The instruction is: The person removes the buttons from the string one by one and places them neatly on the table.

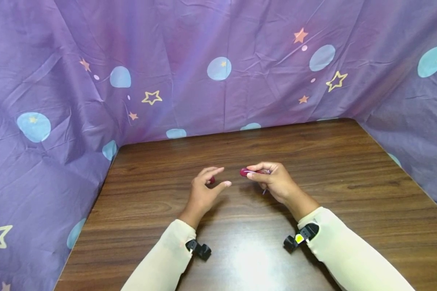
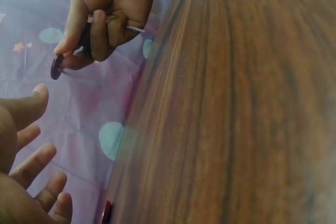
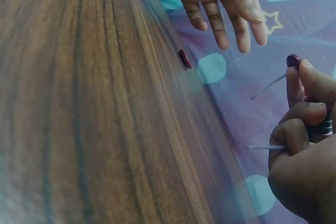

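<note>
My right hand [image 1: 274,180] pinches a small dark red disc [image 3: 293,61] between thumb and index finger. From the disc a thin pale strand [image 3: 270,85] sticks out, ending in a darker tip. A twisted whitish cord end [image 3: 262,147] pokes out of the curled lower fingers. Something dark and ridged [image 3: 321,124] lies inside that hand, mostly hidden. My left hand [image 1: 202,190] hovers left of it, fingers spread and touching nothing. A second dark red disc [image 1: 212,180] rests on the table beyond the left hand, partly covered by it in the head view.
The brown wood-grain table [image 1: 149,242] extends under both hands. A purple cloth [image 1: 189,52] with stars and blue circles hangs behind it and on both sides. Both wrists wear small black cameras [image 1: 204,251].
</note>
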`<state>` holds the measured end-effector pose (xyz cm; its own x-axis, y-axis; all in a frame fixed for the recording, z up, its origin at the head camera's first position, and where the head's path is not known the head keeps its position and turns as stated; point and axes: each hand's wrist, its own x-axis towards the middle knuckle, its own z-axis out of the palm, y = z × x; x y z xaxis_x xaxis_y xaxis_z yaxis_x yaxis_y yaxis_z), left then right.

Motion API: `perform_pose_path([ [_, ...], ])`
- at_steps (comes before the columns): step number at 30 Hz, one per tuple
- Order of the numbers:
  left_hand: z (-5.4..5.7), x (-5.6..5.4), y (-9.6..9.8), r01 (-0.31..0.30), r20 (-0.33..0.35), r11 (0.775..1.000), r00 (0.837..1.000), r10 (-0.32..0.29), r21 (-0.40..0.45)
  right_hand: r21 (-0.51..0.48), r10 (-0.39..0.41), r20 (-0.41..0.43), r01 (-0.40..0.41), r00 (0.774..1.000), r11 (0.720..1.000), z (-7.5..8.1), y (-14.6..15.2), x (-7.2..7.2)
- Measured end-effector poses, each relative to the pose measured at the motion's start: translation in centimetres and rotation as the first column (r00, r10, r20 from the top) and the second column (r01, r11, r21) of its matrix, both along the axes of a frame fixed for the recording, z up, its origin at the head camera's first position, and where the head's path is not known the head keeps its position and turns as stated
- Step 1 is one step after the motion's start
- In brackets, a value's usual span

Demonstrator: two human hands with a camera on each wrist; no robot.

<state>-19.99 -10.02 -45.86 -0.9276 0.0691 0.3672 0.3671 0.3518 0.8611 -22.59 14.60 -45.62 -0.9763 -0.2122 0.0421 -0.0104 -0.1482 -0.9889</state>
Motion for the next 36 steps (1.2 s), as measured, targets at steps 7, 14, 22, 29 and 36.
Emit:
perform_pose_path([
  [7, 0.2, 0.3, 0.4, 0.018, -0.009, 1.0, 1.0, -0.018, 0.009, 0.002, 0.008, 0.007, -0.008, 1.0, 1.0, 0.0, -0.3, 0.2],
  [14, 0.3, 0.6, 0.5, 0.03, -0.01, 0.999, 1.0, -0.03, 0.016, 0.012, 0.03, -0.004, -0.03, 1.0, 0.999, 0.3, -0.7, 0.6],
  [22, 0.7, 0.9, 0.7, 0.051, 0.012, 0.999, 0.999, -0.051, -0.013, 0.028, 0.047, -0.006, -0.047, 0.999, 0.999, 0.3, -0.9, 0.8],
  [29, 0.7, 1.1, 0.9, 0.077, 0.007, 0.997, 0.997, -0.077, -0.023, 0.025, 0.068, -0.008, -0.067, 0.998, 0.997, 0.1, -1.0, 0.9],
  [36, 0.7, 1.2, 1.0, 0.095, 0.016, 0.995, 0.995, -0.094, -0.042, 0.045, 0.09, -0.001, -0.09, 0.996, 0.995, 0.3, -1.2, 1.0],
])
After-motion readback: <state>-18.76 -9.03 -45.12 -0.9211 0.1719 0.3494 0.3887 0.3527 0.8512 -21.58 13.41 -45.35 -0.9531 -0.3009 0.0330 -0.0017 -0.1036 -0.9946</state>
